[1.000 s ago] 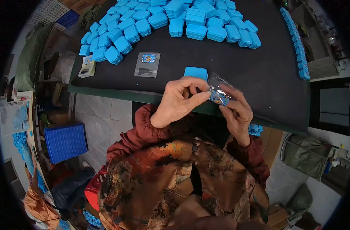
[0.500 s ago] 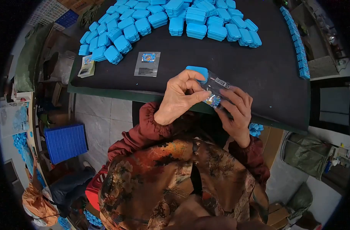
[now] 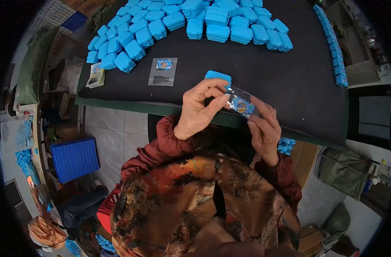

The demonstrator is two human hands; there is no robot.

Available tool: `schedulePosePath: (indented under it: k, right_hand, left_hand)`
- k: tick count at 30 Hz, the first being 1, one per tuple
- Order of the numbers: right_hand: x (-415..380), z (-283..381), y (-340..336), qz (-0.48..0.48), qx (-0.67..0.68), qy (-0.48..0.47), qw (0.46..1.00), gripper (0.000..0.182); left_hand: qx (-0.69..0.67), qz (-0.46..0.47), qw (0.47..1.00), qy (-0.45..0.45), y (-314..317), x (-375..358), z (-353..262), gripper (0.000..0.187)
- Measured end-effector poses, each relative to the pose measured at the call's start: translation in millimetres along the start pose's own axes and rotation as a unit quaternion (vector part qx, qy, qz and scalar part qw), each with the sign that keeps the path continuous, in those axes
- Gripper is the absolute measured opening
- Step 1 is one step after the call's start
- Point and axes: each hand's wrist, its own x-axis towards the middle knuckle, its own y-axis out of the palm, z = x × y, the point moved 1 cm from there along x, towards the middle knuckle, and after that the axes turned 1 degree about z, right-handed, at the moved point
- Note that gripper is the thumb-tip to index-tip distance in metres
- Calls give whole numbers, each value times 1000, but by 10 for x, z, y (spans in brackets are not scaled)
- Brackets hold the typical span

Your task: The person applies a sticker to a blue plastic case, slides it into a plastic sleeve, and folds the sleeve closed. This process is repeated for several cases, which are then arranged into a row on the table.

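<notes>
Both of my hands hold a small clear plastic packet (image 3: pixel 241 103) with a blue and orange printed card inside, just above the near edge of the black table (image 3: pixel 289 85). My left hand (image 3: pixel 199 109) pinches the packet's left end between thumb and fingers. My right hand (image 3: pixel 264 128) grips its right end from below. A single blue plastic case (image 3: pixel 218 77) lies on the table right behind my left fingers. Another flat packet (image 3: pixel 163 71) lies on the table to the left.
Several blue cases (image 3: pixel 191 23) are heaped in an arc across the far side of the table, and a row of them (image 3: pixel 332 47) runs along the right edge. A small card stack (image 3: pixel 95 76) sits at the left corner. A blue crate (image 3: pixel 74 157) stands on the floor left.
The packet has turned in my hands: it was tilted up with its barcode showing, and now lies flatter with the printed card facing up. Both hands stayed in nearly the same place.
</notes>
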Motion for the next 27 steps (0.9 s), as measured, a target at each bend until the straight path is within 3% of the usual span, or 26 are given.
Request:
schedulePosePath:
  k: [2,4,5,6,8,9,12,16,19,27]
  right_hand:
    - [-42,-23,11,-13,45,34,998,10]
    - [-97,-50,25,-53,201,180,961,9]
    - [-85,-53,14,-53,201,181,961,9]
    - [-63,-61,-9,-65,216,190,956,12]
    - [-52,-92,-23,-76,232,198,949,15]
    - [-60,-120,-13,-84,267,216,935,17]
    - [-58,-163,1,-95,317,237,914,18]
    - [-94,-197,-15,-103,345,268,894,19]
    - [-108,-229,-33,-91,316,264,907,19]
    - [21,-97,-47,-74,325,246,910,20]
  left_hand:
    - [-40,-18,999,-17,-22,8,14,26]
    - [144,-56,982,104,-141,73,1,28]
    - [238,-53,958,149,-210,105,-21,34]
    - [238,-53,958,149,-241,157,-89,34]
    - [506,18,843,181,-260,236,-185,46]
    - [500,37,856,126,-300,224,-81,53]
    - [441,94,890,70,-377,249,105,51]
    - [351,66,932,59,-429,253,141,48]
    - [68,24,997,-34,-471,182,68,42]
    - [64,37,997,-3,-385,119,44,44]
